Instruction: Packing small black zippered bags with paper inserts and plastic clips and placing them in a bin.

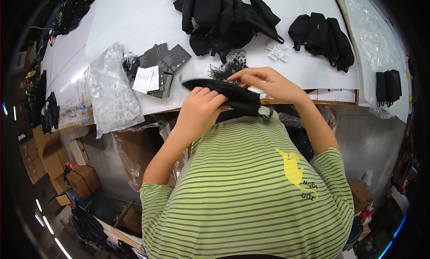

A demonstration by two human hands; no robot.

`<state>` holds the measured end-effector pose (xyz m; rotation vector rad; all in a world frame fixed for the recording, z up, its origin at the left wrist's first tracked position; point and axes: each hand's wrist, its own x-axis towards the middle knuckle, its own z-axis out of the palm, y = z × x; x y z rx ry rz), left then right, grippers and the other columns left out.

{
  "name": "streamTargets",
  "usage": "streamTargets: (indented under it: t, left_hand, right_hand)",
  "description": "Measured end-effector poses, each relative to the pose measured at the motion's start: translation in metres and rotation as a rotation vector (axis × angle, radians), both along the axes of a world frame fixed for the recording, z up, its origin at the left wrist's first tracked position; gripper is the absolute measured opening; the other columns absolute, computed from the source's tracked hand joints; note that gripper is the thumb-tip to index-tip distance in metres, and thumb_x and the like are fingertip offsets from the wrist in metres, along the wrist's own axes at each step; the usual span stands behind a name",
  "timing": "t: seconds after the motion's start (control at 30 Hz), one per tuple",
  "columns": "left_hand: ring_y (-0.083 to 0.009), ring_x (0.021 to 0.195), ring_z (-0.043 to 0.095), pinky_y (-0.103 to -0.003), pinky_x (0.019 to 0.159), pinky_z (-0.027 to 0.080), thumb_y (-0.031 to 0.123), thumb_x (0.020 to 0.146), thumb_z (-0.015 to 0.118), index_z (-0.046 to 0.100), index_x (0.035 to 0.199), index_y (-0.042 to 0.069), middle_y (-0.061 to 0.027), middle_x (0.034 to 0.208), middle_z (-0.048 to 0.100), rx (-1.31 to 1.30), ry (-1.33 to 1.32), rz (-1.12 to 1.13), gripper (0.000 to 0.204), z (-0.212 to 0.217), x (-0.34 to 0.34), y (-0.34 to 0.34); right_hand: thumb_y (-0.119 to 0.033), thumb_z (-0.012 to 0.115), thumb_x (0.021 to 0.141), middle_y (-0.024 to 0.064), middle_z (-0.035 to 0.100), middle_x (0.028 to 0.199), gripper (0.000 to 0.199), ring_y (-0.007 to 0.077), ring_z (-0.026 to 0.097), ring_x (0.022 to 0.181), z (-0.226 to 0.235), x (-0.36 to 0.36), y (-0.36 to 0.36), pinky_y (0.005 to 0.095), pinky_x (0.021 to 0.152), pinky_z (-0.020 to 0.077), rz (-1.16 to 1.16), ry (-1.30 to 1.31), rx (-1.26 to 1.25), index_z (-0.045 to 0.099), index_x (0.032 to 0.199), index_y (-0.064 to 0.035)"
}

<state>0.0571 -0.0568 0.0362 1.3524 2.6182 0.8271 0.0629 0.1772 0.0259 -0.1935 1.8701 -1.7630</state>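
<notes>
A black fabric bag [244,100] is held against my front, at the near edge of the table. My left hand [201,107] is closed on its left part, fingers over the top. My right hand [271,83] is at the bag's upper edge, thumb and fingertips brought together there; the exact spot they pinch is partly hidden. Just beyond the bag lies a tangle of thin black cords [230,66]. To the left are black printed cards [165,57] in a fanned pile, with white printed cards [147,79] on top.
A heap of black bags [224,19] lies at the far middle, and more black bags [320,39] at the right. Small white packets [277,50] lie between them. A clear plastic bag of white packets [114,91] hangs over the table's front edge at the left.
</notes>
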Motion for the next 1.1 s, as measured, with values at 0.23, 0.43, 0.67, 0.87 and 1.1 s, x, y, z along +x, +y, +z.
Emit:
streamTargets:
  t: [0.23,0.43,0.67,0.87,1.1]
  left_hand:
    - [-0.0229,0.066,0.058,-0.027,0.061,0.045,0.013,0.082,0.065,0.058,0.097,-0.002,-0.0137,0.080,0.064,0.134,-0.700,0.297,0.023,-0.016,0.000,-0.022]
    - [-0.0091,0.078,0.055,-0.023,0.073,0.045,0.014,0.085,0.064,0.055,0.108,-0.004,-0.0051,0.088,0.063,0.359,-1.028,0.407,0.031,-0.031,0.004,-0.028]
    - [-0.0057,0.065,0.047,-0.022,0.062,0.040,0.019,0.083,0.065,0.060,0.098,-0.001,-0.0015,0.067,0.058,0.049,-1.028,0.376,0.025,-0.021,0.002,-0.048]
    - [-0.0161,0.056,0.056,-0.027,0.055,0.043,0.019,0.083,0.064,0.061,0.096,-0.001,-0.0108,0.071,0.063,-0.095,-0.807,0.146,0.023,0.018,0.005,0.005]
    - [-0.0249,0.057,0.058,-0.030,0.052,0.044,0.018,0.083,0.062,0.060,0.094,0.001,-0.0138,0.075,0.064,-0.243,-0.727,-0.034,0.020,0.025,0.014,0.049]
  right_hand:
    - [-0.031,0.076,0.072,0.0113,0.055,0.117,0.070,0.0179,0.051,0.109,-0.035,0.045,0.012,0.0291,0.095,0.0390,0.067,-0.132,0.024,0.047,0.127,0.0006]
    - [-0.019,0.069,0.080,0.0003,0.061,0.076,0.023,0.0077,0.055,0.067,-0.077,0.053,0.040,0.0223,0.068,0.0465,-0.541,-0.152,-0.003,0.060,0.093,-0.0029]
    - [-0.016,0.058,0.089,0.0081,0.062,0.079,0.014,0.0105,0.059,0.064,-0.055,0.064,0.103,0.0214,0.060,0.0495,-0.670,-0.368,-0.419,0.058,0.096,-0.0045]
    - [-0.028,0.069,0.081,0.0030,0.059,0.077,0.027,0.0134,0.054,0.069,-0.095,0.038,0.081,0.0262,0.064,0.0472,-1.394,-0.456,-1.177,0.061,0.090,-0.0033]
    - [-0.046,0.063,0.082,-0.0026,0.036,0.045,0.038,0.0096,0.030,0.039,-0.072,0.038,0.051,0.0221,0.042,0.0254,-1.086,-0.552,-1.612,0.061,0.065,-0.0118]
